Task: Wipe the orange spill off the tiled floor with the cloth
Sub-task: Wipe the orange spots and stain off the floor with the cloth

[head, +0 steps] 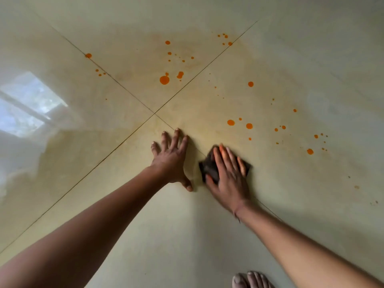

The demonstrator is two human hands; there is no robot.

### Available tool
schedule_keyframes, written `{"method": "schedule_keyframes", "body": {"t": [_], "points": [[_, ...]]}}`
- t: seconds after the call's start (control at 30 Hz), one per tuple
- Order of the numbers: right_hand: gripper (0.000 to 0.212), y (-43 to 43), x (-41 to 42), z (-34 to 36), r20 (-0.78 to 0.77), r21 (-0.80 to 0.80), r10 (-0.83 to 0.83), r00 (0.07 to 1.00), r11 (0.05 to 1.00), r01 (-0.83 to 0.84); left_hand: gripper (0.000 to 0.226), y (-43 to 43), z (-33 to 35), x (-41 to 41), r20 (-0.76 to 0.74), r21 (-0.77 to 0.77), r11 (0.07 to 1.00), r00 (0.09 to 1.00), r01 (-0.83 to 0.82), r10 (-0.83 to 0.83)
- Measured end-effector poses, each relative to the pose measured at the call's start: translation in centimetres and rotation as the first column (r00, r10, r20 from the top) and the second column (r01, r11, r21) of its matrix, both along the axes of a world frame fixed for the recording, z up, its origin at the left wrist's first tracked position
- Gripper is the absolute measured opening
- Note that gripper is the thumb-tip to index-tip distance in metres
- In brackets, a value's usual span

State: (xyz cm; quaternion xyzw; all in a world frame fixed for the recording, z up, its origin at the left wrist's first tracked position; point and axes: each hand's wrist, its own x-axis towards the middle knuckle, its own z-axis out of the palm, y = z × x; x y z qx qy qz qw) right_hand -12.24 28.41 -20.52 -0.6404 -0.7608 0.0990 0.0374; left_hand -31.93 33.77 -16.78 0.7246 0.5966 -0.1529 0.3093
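The left hand [172, 159] lay flat on the floor [166, 235], palm down, fingers straight and spread, holding nothing, its fingertips close to the point where four tiles met. Just to its right, apart from it, the right hand [228, 173] pressed flat on a dark cloth [208, 168], fingers straight and laid over it rather than curled round it. The cloth sat under that palm, its edges showing at the thumb side and beyond the little finger, on the grout line [128, 90] running toward the person. The spill [164, 80] lay as scattered orange drops, all beyond both hands. The largest drops sat on the far tile, well ahead of the left hand, others ahead and to the right of the cloth [249, 125], none touching it. A faint yellowish film covered the tiles around the drops. A window glare [29, 104] shone at the left. Bare toes [251, 279] showed at the bottom edge.
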Motion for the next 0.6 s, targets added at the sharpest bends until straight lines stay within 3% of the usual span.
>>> {"method": "schedule_keyframes", "body": {"t": [0.1,0.23,0.3,0.43,0.6], "points": [[0.08,-2.9,3.3,0.1,0.012,-0.033,0.086,0.996,0.996,-0.086,0.152,0.4,0.7,0.6,-0.005,-0.039,0.999,1.0,-0.021,0.02],[0.08,5.1,1.7,-0.3,0.023,0.017,-0.11,0.994,0.994,0.109,0.151,1.5,0.2,2.4,0.04,0.083,0.996,0.999,-0.026,0.023],[0.079,4.5,1.2,-0.2,0.015,0.028,-0.123,0.992,0.992,0.123,0.151,2.9,0.1,2.7,0.052,0.086,0.996,0.999,-0.007,0.002],[0.078,1.3,3.5,-0.1,0.006,0.023,0.054,0.998,0.998,-0.055,0.153,5.8,0.7,3.9,-0.035,-0.048,0.997,0.997,0.061,-0.062],[0.085,13.8,4.2,-0.4,0.013,0.022,-0.137,0.99,0.99,0.137,0.157,6.6,0.2,5.1,-0.121,-0.153,0.986,0.989,0.071,-0.09]]}}
